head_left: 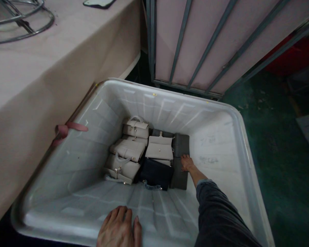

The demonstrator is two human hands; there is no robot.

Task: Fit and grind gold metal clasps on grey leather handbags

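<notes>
Two hands at a large white plastic bin [221, 137] holding handbags.
On the bin's near rim the left hand [120, 227] lies flat, holding nothing. On its floor the right hand [187, 163] rests open-fingered on a flat grey leather handbag [180, 144], beside cream leather handbags [128, 151]. Green concrete floor [280, 164] lies beyond.

Dim room — green floor [277, 154], beige table [41, 85], pink barred panel [195, 41].
</notes>
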